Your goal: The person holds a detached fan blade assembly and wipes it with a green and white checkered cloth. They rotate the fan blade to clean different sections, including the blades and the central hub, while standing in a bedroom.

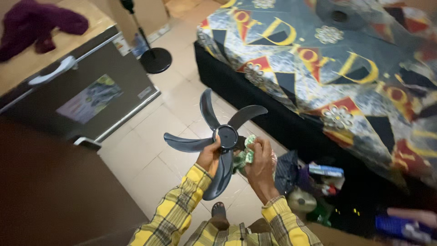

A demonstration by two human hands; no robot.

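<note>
Dark grey plastic fan blade (217, 145), gripped at its hub by the left hand (210, 156), wants steady support while the right hand (258, 160) clutches the green cloth (243, 154) against it.

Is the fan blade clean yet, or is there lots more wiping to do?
Already done: the dark blue plastic fan blade is off its fan; a black round-based fan stand stands apart on the tiled floor. In hand: the left hand holds the blade near its hub, while the right hand presses a crumpled green-and-white cloth against it. How clean the blade is cannot be judged.
</note>
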